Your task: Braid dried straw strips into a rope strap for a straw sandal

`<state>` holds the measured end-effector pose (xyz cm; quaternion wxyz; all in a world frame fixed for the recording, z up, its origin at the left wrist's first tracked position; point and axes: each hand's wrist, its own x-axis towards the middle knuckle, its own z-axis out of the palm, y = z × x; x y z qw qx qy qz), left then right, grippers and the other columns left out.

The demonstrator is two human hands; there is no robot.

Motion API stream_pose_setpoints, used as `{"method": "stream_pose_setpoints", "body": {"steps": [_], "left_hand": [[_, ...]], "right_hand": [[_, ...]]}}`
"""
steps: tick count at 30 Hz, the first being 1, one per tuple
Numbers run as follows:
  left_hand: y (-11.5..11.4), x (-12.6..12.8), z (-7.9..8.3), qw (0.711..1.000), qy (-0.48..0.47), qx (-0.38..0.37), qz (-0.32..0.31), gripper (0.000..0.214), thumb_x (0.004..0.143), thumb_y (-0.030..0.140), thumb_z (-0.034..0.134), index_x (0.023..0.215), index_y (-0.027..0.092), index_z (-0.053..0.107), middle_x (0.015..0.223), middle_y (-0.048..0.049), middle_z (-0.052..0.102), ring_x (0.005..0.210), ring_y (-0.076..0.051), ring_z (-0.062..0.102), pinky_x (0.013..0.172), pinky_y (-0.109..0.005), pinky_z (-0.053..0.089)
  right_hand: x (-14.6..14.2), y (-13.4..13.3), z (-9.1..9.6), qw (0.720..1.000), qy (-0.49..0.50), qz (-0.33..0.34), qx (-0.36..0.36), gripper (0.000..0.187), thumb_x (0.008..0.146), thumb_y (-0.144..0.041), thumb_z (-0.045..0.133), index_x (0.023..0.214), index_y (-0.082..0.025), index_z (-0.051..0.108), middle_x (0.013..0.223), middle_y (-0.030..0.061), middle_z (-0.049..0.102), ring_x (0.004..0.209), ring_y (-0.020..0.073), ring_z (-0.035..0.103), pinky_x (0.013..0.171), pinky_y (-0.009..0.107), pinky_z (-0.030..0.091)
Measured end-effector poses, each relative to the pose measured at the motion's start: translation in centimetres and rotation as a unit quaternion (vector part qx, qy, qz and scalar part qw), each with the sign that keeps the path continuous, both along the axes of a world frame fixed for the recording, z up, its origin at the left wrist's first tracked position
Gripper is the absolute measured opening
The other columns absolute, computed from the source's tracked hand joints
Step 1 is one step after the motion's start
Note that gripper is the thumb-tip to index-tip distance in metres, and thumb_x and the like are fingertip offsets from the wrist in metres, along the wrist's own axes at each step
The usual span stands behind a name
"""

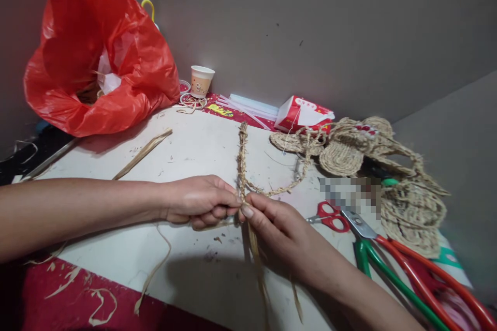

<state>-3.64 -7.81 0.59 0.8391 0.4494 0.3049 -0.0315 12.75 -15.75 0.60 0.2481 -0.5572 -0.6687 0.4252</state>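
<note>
Grey walls (248, 20) stood behind a white table (186, 155), with a straw braid (242, 160) at mid-table.

Left hand (205, 200): thumb and curled fingers were pinched on the braid's near end. Right hand (274, 217): thumb and forefinger were pinched on it from the right, fingertips next to the left hand's. The braid extended from the fingertips toward the back; loose strands (254, 248) trailed toward the near edge. A cord (289, 187) curved from beside the braid toward woven pieces (341, 158) at right. Small scissors (336, 223) lay between the right hand and the shears (360, 225). A red bag (147, 62) stood open at far left; a cup (202, 83) and a box (289, 115) were positioned along the back.
</note>
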Motion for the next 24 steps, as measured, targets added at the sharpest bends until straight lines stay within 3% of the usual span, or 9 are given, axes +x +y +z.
{"method": "stream_pose_setpoints", "body": {"steps": [7,13,19,24], "left_hand": [[-0.2,0.1,-0.2,0.999,0.02,0.017,0.026,0.02,0.077,0.026,0.051,0.06,0.017,0.048,0.037,0.0097,0.025,0.032,-0.003,0.015,0.032,-0.019,0.01],[-0.7,0.4,-0.5,0.994,0.043,0.09,0.035,0.019,0.078,0.026,0.047,0.061,0.018,0.051,0.032,0.0089,0.027,0.028,-0.005,0.016,0.031,-0.02,0.012],[-1.4,0.6,-0.5,0.979,0.088,0.175,0.048,0.016,0.074,0.024,0.044,0.06,0.018,0.051,0.031,0.009,0.027,0.027,-0.005,0.018,0.033,-0.021,0.008],[-1.6,0.7,-0.8,0.975,0.087,0.199,0.053,0.014,0.071,0.022,0.044,0.06,0.017,0.051,0.036,0.0087,0.029,0.032,-0.005,0.019,0.034,-0.021,0.012]], "right_hand": [[0.2,-0.2,-0.8,0.989,-0.121,0.03,0.076,0.022,0.092,-0.027,0.035,0.079,-0.02,0.051,0.071,0.0035,0.059,0.062,0.0153,0.052,0.059,0.026,0.038],[-0.1,-0.5,-1.2,0.969,-0.237,0.01,0.068,0.023,0.09,-0.028,0.035,0.075,-0.021,0.051,0.062,0.0034,0.058,0.052,0.0162,0.051,0.051,0.026,0.033],[0.1,-0.7,-0.6,0.981,-0.184,0.034,0.048,0.027,0.092,-0.029,0.033,0.084,-0.021,0.058,0.069,0.0033,0.062,0.058,0.0157,0.054,0.057,0.027,0.035],[0.9,-0.6,0.5,0.98,-0.199,0.001,0.028,0.028,0.088,-0.031,0.041,0.065,-0.021,0.051,0.056,0.0008,0.052,0.05,0.0134,0.042,0.048,0.026,0.029]]}}
